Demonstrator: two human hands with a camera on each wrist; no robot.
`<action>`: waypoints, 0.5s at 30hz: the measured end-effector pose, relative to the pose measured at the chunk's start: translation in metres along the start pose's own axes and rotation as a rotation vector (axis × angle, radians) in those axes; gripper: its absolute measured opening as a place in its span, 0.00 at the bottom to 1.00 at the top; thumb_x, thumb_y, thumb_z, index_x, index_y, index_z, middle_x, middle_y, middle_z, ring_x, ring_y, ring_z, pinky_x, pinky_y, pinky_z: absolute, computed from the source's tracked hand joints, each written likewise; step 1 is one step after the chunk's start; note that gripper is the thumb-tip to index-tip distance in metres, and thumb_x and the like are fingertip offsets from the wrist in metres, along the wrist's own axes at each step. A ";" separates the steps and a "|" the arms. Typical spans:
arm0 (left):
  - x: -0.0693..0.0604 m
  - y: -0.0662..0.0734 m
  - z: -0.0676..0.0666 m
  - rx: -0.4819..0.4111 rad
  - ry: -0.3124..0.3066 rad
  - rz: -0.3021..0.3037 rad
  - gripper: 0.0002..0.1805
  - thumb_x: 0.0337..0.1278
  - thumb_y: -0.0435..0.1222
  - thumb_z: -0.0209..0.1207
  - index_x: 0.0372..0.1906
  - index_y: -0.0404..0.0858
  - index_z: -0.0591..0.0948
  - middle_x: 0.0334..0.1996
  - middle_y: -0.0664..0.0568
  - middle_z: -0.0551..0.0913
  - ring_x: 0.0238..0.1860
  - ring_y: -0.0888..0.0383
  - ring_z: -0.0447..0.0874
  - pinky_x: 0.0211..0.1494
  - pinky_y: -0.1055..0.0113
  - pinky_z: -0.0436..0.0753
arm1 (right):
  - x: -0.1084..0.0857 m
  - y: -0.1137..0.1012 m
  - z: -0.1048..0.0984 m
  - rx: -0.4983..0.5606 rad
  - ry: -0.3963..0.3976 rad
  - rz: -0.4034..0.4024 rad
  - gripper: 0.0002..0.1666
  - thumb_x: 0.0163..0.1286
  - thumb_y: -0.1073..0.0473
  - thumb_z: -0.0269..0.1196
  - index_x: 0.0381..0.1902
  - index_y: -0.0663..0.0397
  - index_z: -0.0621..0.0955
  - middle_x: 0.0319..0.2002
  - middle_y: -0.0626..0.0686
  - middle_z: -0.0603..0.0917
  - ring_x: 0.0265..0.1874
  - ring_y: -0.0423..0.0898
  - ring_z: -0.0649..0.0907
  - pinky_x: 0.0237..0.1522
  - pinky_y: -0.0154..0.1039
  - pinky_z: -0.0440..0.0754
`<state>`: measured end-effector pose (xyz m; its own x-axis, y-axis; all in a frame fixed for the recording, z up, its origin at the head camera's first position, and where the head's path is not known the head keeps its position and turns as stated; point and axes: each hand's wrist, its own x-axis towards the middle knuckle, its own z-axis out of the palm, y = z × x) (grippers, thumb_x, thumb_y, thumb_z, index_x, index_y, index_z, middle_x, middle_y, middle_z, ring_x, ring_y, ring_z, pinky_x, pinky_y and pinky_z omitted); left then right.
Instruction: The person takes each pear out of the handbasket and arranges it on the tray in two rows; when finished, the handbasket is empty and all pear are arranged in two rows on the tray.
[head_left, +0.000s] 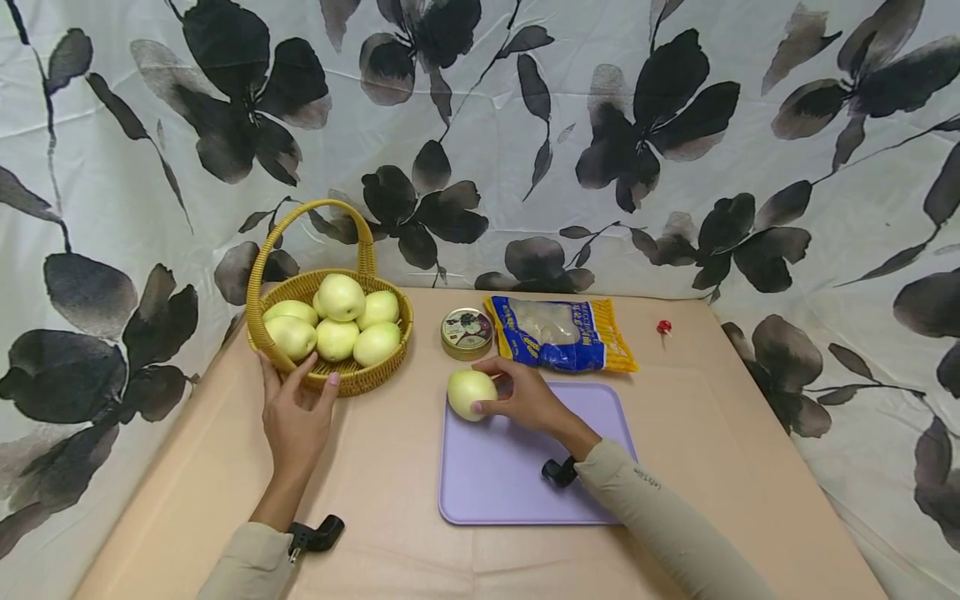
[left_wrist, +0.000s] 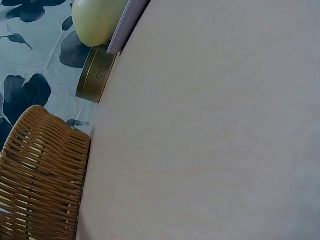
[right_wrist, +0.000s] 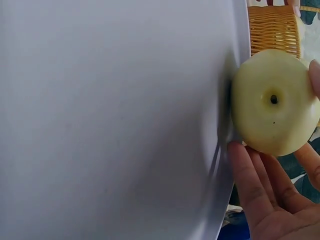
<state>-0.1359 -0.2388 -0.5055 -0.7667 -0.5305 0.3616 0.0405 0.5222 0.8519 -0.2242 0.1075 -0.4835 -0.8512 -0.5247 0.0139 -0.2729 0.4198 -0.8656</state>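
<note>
Your right hand (head_left: 525, 402) grips a round, pale yellow-green apple (head_left: 468, 393) between thumb and fingers, at the far left corner of the flat, rectangular lavender tray (head_left: 495, 487). Your left hand (head_left: 296, 425), fingers spread and extended, touches the near side of the yellow woven basket (head_left: 369, 382), which holds more pale apples (head_left: 341, 297). Just beyond your held apple sits a round gold tin (head_left: 467, 332), beside a blue-and-yellow plastic packet (head_left: 551, 333).

place: makeshift tabletop booth | floral cloth (head_left: 517, 142) behind and both sides | beige table (head_left: 390, 467)
</note>
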 end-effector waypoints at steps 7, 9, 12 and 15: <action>-0.001 0.000 -0.001 0.004 0.006 0.002 0.29 0.65 0.44 0.73 0.69 0.44 0.83 0.87 0.48 0.40 0.87 0.43 0.44 0.85 0.37 0.54 | -0.003 0.002 -0.003 -0.015 0.010 0.008 0.40 0.58 0.57 0.83 0.68 0.48 0.81 0.61 0.51 0.86 0.54 0.51 0.86 0.51 0.37 0.89; -0.001 0.000 -0.001 0.003 0.006 0.004 0.29 0.65 0.44 0.73 0.69 0.44 0.83 0.87 0.48 0.41 0.87 0.43 0.44 0.85 0.37 0.54 | -0.005 0.001 -0.004 -0.015 0.014 0.015 0.41 0.57 0.57 0.83 0.68 0.49 0.81 0.61 0.52 0.86 0.54 0.51 0.86 0.52 0.39 0.89; 0.000 0.000 -0.001 -0.003 0.006 0.011 0.29 0.65 0.44 0.73 0.69 0.44 0.83 0.87 0.48 0.41 0.87 0.43 0.44 0.85 0.37 0.54 | -0.007 0.000 -0.006 -0.007 0.020 0.016 0.42 0.57 0.57 0.84 0.68 0.51 0.80 0.62 0.53 0.85 0.54 0.52 0.86 0.53 0.42 0.90; 0.000 -0.001 0.000 -0.007 0.004 0.016 0.29 0.65 0.44 0.73 0.69 0.44 0.83 0.87 0.48 0.41 0.88 0.43 0.43 0.85 0.37 0.54 | -0.008 0.000 -0.008 -0.004 0.025 0.012 0.43 0.56 0.57 0.84 0.69 0.53 0.80 0.62 0.53 0.85 0.54 0.53 0.86 0.53 0.42 0.90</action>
<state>-0.1361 -0.2390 -0.5064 -0.7634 -0.5247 0.3768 0.0574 0.5260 0.8485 -0.2209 0.1180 -0.4792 -0.8654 -0.5008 0.0167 -0.2648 0.4289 -0.8636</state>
